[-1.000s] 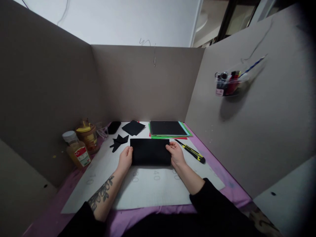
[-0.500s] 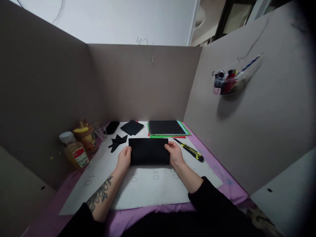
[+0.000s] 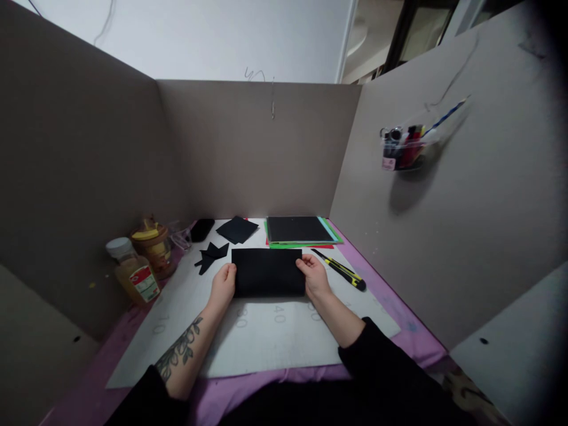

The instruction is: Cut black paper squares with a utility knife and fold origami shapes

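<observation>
A black sheet of paper [image 3: 268,273], wider than it is tall, is held between my two hands above the white board [image 3: 266,349]. My left hand [image 3: 223,283] pinches its left edge, thumb on the front face. On the right edge, my right hand [image 3: 314,275] grips it the same way; the other fingers are partly hidden behind the sheet. Just right of that hand lies a yellow and black utility knife [image 3: 341,270]. Left of the sheet are black folded or cut paper pieces [image 3: 212,255] with pointed ends.
At the back lie black paper squares [image 3: 237,229], a stack of coloured paper [image 3: 298,229] and a dark phone-like object [image 3: 203,229]. A glue-like bottle [image 3: 137,272] and a brown jar [image 3: 153,245] stand at left. A clear cup of tools [image 3: 406,148] hangs on the right panel.
</observation>
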A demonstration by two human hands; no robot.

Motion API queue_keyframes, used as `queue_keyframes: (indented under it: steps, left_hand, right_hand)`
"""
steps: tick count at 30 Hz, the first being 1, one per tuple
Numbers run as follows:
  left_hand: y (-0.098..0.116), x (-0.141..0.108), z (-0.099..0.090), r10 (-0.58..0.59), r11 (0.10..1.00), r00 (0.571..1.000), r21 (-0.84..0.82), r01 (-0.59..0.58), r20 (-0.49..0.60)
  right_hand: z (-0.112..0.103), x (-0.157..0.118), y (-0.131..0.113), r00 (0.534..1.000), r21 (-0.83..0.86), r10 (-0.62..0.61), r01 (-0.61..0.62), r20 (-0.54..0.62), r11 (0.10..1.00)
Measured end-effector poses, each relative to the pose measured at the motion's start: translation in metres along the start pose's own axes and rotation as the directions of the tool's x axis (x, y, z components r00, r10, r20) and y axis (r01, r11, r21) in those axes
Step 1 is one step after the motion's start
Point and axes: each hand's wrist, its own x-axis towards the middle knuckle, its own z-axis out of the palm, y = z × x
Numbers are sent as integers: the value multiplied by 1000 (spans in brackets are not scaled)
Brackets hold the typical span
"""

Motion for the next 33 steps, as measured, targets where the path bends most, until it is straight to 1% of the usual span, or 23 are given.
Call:
queue_keyframes:
  steps: [7, 11, 21, 33]
  left_hand:
    - [3, -3, 2, 57, 998, 997, 24, -59, 52]
    - [5, -5, 3, 45, 999, 997, 27, -46, 60]
    - [5, -5, 3, 14, 1000, 996, 21, -16, 87]
    - [3, -5, 4, 8, 1000, 997, 23, -10, 73]
  right_hand:
    - [-4, 3, 1, 995, -109, -63, 54, -80, 993]
    - [-10, 6, 5, 993, -167, -68, 51, -97, 985]
    - [-16, 9, 11, 992, -204, -56, 32, -116, 978]
    - [-15, 8, 10, 990, -194, -58, 32, -132, 981]
